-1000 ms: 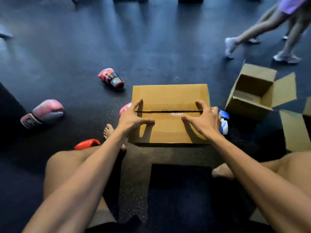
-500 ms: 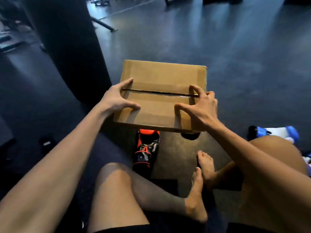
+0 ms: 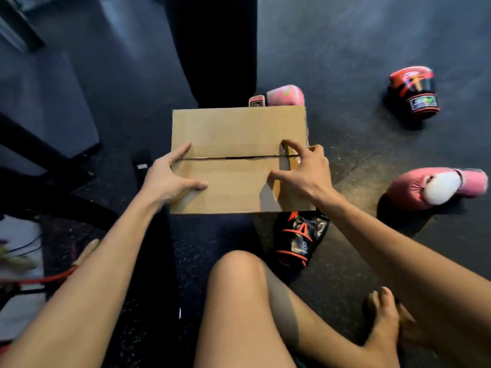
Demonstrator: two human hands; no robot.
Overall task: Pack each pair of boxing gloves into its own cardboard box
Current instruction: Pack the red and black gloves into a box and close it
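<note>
A closed cardboard box [image 3: 233, 128] is in front of me, its two top flaps meeting at a dark seam. My left hand [image 3: 170, 179] grips its left end and my right hand [image 3: 303, 171] grips its right end, fingers spread over the flaps. A black and red glove [image 3: 300, 237] lies partly under the box's near right corner. Behind the box peeks a pink glove [image 3: 284, 95]. To the right lie a pink and white glove [image 3: 435, 185] and a red and black glove [image 3: 414, 91].
A black punching bag [image 3: 212, 49] hangs just beyond the box. Dark mats and a black frame [image 3: 47, 144] fill the left side. My bare knee [image 3: 239, 288] and foot [image 3: 382, 322] are below the box. Red cords [image 3: 39, 281] lie at the lower left.
I have carried the closed box round to the left with both hands; the view has swung, so the punching bag and the pink and red gloves now surround it.
</note>
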